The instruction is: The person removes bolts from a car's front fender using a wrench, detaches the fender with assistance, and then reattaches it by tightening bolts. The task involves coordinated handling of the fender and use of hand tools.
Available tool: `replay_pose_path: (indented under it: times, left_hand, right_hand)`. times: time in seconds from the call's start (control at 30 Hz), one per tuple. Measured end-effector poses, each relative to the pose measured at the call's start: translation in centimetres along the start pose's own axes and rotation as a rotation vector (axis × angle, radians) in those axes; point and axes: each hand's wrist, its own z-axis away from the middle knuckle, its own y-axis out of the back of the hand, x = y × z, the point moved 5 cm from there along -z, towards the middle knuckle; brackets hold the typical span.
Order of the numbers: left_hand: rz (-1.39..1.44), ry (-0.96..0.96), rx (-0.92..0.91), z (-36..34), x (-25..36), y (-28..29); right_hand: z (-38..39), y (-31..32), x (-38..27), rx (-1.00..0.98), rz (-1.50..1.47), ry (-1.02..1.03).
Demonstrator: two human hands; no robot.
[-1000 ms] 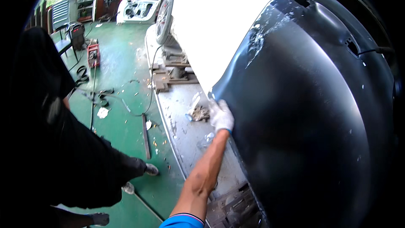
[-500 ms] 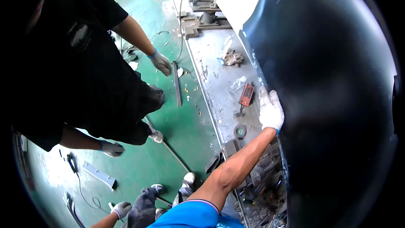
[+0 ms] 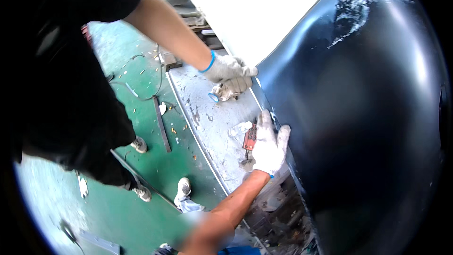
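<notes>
My left hand, in a white glove, rests open on the near edge of the large black car panel, fingers spread. Under it on the grey metal platform are a red device and a clear plastic bottle. A co-worker's gloved hand touches the panel's edge farther up, above a pile of soiled gloves. A bright white panel borders the black one. My right hand is out of view.
A co-worker in dark clothes stands at the left on the green floor. Another shoe is near my arm. Cables, bars and scraps lie on the floor. Dark metal parts fill the space below my hand.
The co-worker has reached from hanging arms to the panel's edge. My left hand's fingers have spread wider along the edge. The view has shifted.
</notes>
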Motion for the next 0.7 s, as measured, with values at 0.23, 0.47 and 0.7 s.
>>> replay_pose_path:
  times: [0.23, 0.47, 0.7]
  left_hand:
    - [0.178, 0.255, -0.184, -9.0, -1.7, 2.7]
    - [0.440, 0.470, -0.274, -11.1, -2.2, 3.2]
    - [0.720, 0.485, -0.263, -15.2, -3.0, 3.7]
  right_hand:
    - [18.2, 21.9, 11.0, 0.640, -0.011, -0.415]
    - [37.9, 32.9, 12.1, 1.224, -0.022, -0.651]
    - [53.0, 33.2, 10.0, 1.624, -0.137, -0.737]
